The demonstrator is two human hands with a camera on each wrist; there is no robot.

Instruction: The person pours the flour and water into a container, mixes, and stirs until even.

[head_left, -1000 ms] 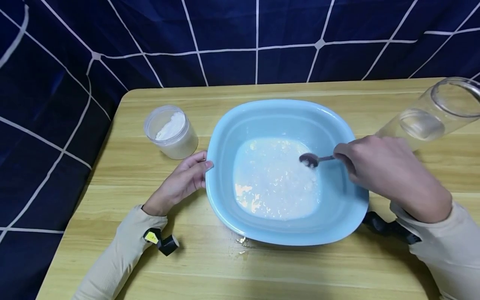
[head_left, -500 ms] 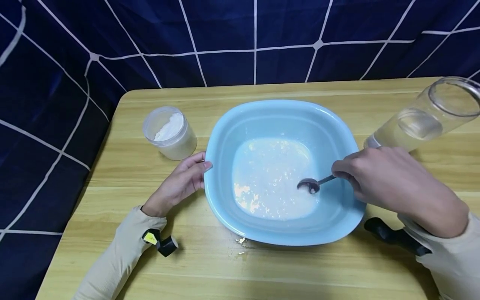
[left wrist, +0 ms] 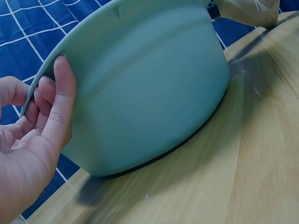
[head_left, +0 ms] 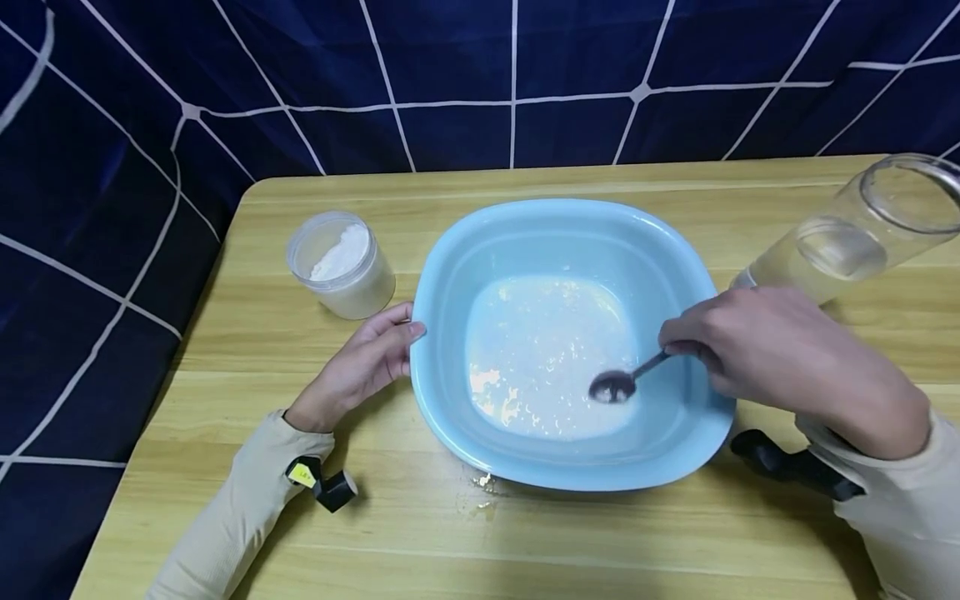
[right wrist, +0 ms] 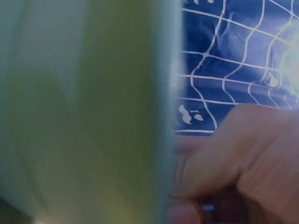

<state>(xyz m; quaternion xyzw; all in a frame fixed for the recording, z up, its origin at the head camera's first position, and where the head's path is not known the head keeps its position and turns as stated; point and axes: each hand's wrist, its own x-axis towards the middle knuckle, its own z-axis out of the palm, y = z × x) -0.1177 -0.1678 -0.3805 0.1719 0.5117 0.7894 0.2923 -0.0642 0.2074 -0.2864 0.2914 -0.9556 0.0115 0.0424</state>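
Note:
A light blue plastic basin (head_left: 555, 218) holds a milky white mixture (head_left: 540, 350) with small lumps. My left hand (head_left: 363, 362) grips the basin's left rim, thumb at the top edge. The left wrist view shows those fingers (left wrist: 63, 98) bent against the basin's outer wall. Over the right side of the basin, my right hand (head_left: 795, 358) pinches the handle of a dark metal spoon (head_left: 611, 387), its bowl at the mixture's surface. In the right wrist view the basin wall hides the spoon, and part of my right hand (right wrist: 247, 158) shows beyond the rim.
A clear jar of white powder (head_left: 343, 267) stands left of the basin. Behind my right hand is a tall clear container (head_left: 840, 246) with liquid in it. Small wet spots (head_left: 483, 483) mark the wooden table (head_left: 390, 542). A dark blue grid cloth (head_left: 450, 58) hangs behind.
My right hand has brought the spoon's bowl from the right edge of the mixture toward the front and slightly left. The left hand keeps its grip on the basin.

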